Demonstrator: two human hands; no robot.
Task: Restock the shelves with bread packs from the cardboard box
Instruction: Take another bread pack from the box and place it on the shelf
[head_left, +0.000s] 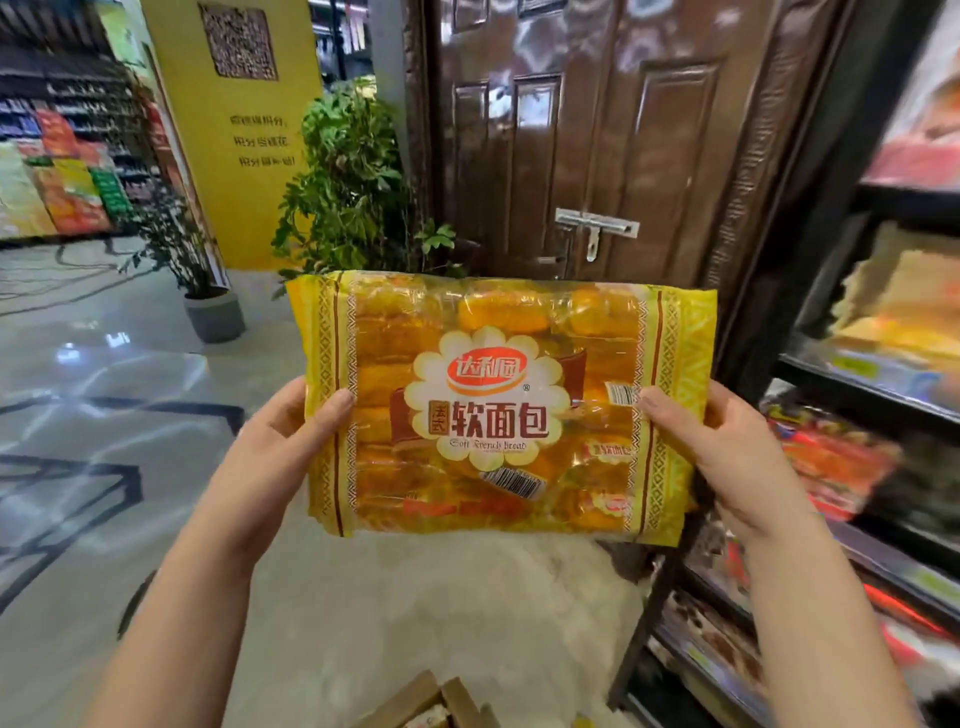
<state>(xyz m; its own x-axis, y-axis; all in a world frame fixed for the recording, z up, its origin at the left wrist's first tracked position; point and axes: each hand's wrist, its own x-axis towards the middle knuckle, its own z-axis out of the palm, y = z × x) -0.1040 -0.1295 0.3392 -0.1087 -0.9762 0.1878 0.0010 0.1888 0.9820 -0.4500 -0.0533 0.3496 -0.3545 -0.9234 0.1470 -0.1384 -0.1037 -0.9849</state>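
While it is held up flat, label facing out, the bread pack (498, 410), a yellow wrapper with a clear window onto orange rolls, sits between two hands. The left hand (280, 441) pinches its left edge, thumb on the front, fingers hidden behind. The right hand (727, 457) grips the right edge likewise. Just right of the pack are dark-framed shelves (857, 374) stocked with blurred packets. Below, at the bottom edge, a cardboard box (431, 701) stands with flaps open on the pale floor (130, 364). Behind is a brown door (597, 156), its lower part hidden by the pack, with a metal latch (595, 226). A potted plant (348, 182) stands beside the door, and a yellow pillar (234, 130) further left.
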